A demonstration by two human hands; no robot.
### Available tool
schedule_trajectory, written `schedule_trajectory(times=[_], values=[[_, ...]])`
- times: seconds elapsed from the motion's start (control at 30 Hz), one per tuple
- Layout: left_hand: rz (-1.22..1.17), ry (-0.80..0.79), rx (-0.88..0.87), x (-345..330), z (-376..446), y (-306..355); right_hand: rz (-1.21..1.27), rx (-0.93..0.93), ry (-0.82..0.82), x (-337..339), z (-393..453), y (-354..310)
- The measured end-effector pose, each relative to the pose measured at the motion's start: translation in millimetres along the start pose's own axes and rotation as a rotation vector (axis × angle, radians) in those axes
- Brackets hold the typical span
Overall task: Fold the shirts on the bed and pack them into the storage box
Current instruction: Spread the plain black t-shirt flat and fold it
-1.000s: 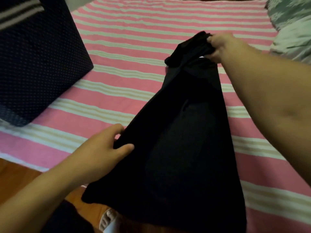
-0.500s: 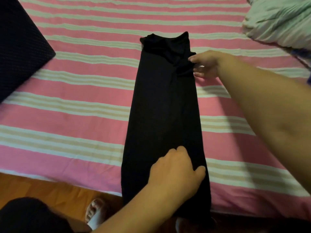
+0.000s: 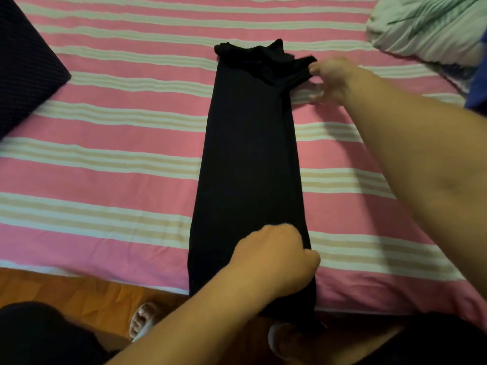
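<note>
A black shirt (image 3: 250, 159) lies as a long narrow strip on the pink striped bed (image 3: 105, 159), its collar end far from me and its hem hanging over the bed's near edge. My left hand (image 3: 276, 254) grips the shirt's right edge near the hem, fingers curled over the cloth. At the far end my right hand (image 3: 329, 77), blurred, pinches a bit of black fabric sticking out at the shirt's upper right corner. The dark dotted storage box (image 3: 23, 75) stands at the left edge of the bed.
A pale green crumpled quilt (image 3: 427, 25) lies at the far right corner, with something blue (image 3: 478, 83) beside it. Wooden floor (image 3: 87, 291) shows below the bed's near edge, with my feet in slippers (image 3: 142, 320) on it.
The shirt went from hanging between my hands to lying flat on the bed. My right hand has shifted to the upper right corner and pulls fabric outward; my left hand stays near the hem.
</note>
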State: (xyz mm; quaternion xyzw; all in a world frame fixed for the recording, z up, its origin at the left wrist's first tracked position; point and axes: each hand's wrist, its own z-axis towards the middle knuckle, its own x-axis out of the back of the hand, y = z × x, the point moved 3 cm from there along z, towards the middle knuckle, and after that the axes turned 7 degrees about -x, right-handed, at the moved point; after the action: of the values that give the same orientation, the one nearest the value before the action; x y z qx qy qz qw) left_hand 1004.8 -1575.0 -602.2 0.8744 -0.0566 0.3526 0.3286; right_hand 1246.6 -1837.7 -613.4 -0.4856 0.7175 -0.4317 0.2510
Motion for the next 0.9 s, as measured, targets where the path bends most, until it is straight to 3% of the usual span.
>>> schedule_trajectory(times=[0.07, 0.13, 0.23, 0.3, 0.33, 0.4, 0.47, 0.57, 0.7, 0.8, 0.9], values=[[0.103, -0.045, -0.019, -16.1, 6.9, -2.3, -0.112, -0.046, -0.062, 4.8, -1.4, 19.8], [0.083, 0.028, -0.078, -19.8, 2.1, -12.6, -0.189, -0.054, -0.068, 5.7, -12.4, 29.9], [-0.139, 0.397, -0.079, -6.3, -29.4, -56.2, -0.4, 0.032, 0.167, 8.3, -36.9, 35.6], [-0.144, 0.701, 0.034, 2.9, -55.5, -100.2, -0.529, 0.129, 0.303, 5.2, -74.4, 44.5], [-0.192, 0.766, 0.119, 5.4, -66.3, -119.7, -0.561, 0.18, 0.306, 0.5, -98.5, 54.6], [-0.434, 0.703, 0.283, 2.2, -79.3, -142.4, -0.629, 0.233, 0.261, -11.3, -152.8, 82.7], [-0.623, 0.552, 0.363, -11.1, -84.4, -150.1, -0.728, 0.141, 0.172, -21.3, -202.6, 116.5], [-0.713, 0.417, 0.322, -31.5, -90.0, -148.5, -0.819, -0.019, 0.061, -26.8, -256.1, 160.7], [-0.815, 0.427, 0.246, -46.6, -98.2, -147.4, -0.927, -0.077, 0.111, -28.0, -286.4, 181.8], [-1.065, 0.448, 0.197, -59.7, -102.2, -149.8, -0.794, -0.07, 0.2, -20.2, -303.4, 181.3], [-1.251, 0.454, 0.162, -66.5, -103.2, -141.2, -0.955, -0.073, 0.295, -20.1, -314.5, 194.3]])
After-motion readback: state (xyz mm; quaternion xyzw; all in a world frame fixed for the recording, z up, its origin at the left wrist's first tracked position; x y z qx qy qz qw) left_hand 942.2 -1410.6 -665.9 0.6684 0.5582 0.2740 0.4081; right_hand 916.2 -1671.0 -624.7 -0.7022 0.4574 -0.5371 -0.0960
